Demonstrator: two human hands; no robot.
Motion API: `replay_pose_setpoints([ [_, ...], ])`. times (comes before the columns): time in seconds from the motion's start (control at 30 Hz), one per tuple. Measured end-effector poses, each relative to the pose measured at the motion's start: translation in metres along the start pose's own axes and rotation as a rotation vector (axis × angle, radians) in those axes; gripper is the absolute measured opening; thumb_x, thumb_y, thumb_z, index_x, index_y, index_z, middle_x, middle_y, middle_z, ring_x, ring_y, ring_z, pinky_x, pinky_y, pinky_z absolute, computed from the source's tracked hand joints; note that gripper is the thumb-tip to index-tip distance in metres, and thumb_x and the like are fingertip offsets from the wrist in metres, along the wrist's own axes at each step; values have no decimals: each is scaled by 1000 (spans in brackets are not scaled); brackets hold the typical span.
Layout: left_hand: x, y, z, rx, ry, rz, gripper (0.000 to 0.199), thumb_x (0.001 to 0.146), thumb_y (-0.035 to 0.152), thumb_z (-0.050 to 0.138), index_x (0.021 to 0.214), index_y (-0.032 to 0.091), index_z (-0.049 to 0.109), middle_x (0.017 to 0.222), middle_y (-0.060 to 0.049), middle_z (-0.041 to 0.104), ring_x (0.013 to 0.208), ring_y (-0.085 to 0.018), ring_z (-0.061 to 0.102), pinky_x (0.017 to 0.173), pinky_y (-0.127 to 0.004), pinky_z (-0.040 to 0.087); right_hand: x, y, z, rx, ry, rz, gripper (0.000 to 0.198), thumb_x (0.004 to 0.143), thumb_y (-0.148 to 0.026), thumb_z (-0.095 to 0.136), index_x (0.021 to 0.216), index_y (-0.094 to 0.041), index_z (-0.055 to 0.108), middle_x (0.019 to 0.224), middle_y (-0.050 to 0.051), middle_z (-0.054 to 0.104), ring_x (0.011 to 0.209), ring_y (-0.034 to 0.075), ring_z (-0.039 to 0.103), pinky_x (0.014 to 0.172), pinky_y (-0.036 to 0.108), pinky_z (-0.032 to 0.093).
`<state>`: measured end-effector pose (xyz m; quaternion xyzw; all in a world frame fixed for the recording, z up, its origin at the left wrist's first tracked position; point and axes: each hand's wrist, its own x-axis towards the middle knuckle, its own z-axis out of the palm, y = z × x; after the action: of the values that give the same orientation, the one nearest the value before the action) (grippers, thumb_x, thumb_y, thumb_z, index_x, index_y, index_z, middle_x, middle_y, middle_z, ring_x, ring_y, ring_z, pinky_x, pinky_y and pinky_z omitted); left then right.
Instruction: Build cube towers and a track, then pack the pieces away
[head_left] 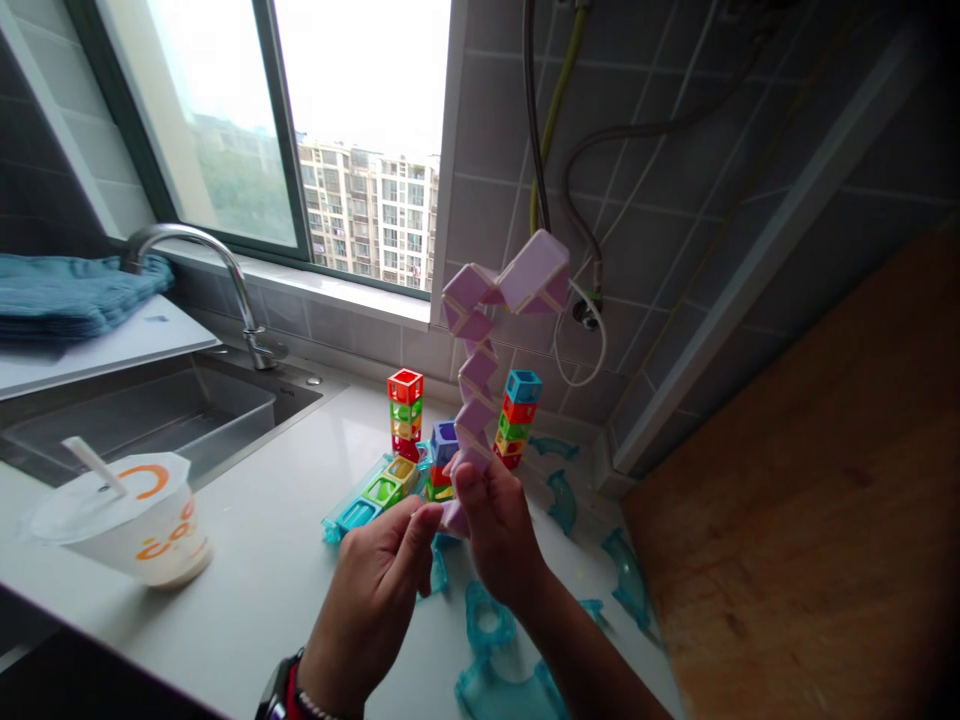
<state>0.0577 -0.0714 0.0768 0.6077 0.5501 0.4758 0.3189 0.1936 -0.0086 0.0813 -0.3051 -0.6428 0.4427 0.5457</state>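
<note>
A pink snake puzzle (477, 372) rises from both hands as a zigzag column, its upper end bent to the right. My right hand (499, 525) is closed around its lower part, thumb pressed on the segments. With thumb and fingers, my left hand (382, 590) pinches the bottom end piece. Just behind the hands, partly hidden, a stack of coloured cube blocks (444, 440) stands on the counter. Beside it lies a clear blue track piece (330, 528) with a yellow, a green and a blue block in a row.
Cube towers (406, 410) (517, 415) stand toward the wall. Clear blue track pieces (487, 615) (628, 575) lie around the right side. A lidded drink cup (154, 520) with a straw stands at left, before the sink (300, 408) and faucet (232, 265). A wooden board (810, 480) leans at right.
</note>
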Motion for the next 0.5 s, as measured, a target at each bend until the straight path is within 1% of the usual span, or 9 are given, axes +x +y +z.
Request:
replay_pose_setpoints([
  [0.03,0,0,-1,-3,-11,25,50,105,56,41,74,21,57,58,1,59,55,-15,55,56,-24,43,0,-1,0,-5,-3,4,42,101,-59,51,91,-20,59,69,-4,51,59,12,43,56,25,34],
  [0.1,1,0,-2,5,-56,93,39,106,53,41,95,21,61,66,1,62,60,-16,57,59,-25,45,2,-4,-1,-21,11,17,40,101,-56,53,86,-20,58,68,-4,51,60,12,43,56,25,33],
  [0.17,2,2,-4,31,-116,161,31,106,48,43,116,22,58,73,1,64,64,-17,60,63,-26,47,4,-8,-4,-30,36,32,40,100,-55,54,82,-19,57,68,-4,50,61,12,43,57,25,33],
  [0.2,3,2,-5,48,-139,188,29,106,45,44,120,23,56,75,1,65,66,-17,60,65,-26,47,5,-11,-6,-24,43,40,40,100,-54,55,81,-19,58,68,-4,50,62,12,43,57,25,34],
  [0.23,3,2,-6,67,-158,209,25,107,42,44,119,23,56,77,1,66,67,-16,60,66,-25,47,6,-13,-7,-11,44,47,40,100,-54,55,81,-19,59,68,-4,50,62,12,43,57,25,34],
  [0.3,5,1,-7,101,-173,240,21,107,38,45,107,22,59,77,1,65,66,-15,59,65,-25,46,8,-15,-10,23,26,61,39,100,-53,56,82,-18,60,68,-4,50,62,11,43,57,25,34],
  [0.37,7,-2,-6,120,-177,262,24,107,37,44,95,22,58,73,1,62,63,-14,55,62,-25,43,9,-15,-11,41,12,73,38,99,-53,58,83,-18,61,69,-4,51,63,12,43,57,25,34],
  [0.4,7,-4,-5,123,-180,269,25,107,37,44,93,21,57,72,1,60,62,-14,54,62,-25,43,9,-14,-11,40,9,79,38,98,-53,58,83,-18,61,70,-3,51,64,12,43,58,25,34],
  [0.5,8,-8,-1,115,-177,266,26,108,37,42,93,21,56,69,2,58,61,-14,51,62,-25,41,8,-11,-10,30,3,93,38,99,-53,57,85,-18,63,73,-2,53,67,13,45,61,26,37],
])
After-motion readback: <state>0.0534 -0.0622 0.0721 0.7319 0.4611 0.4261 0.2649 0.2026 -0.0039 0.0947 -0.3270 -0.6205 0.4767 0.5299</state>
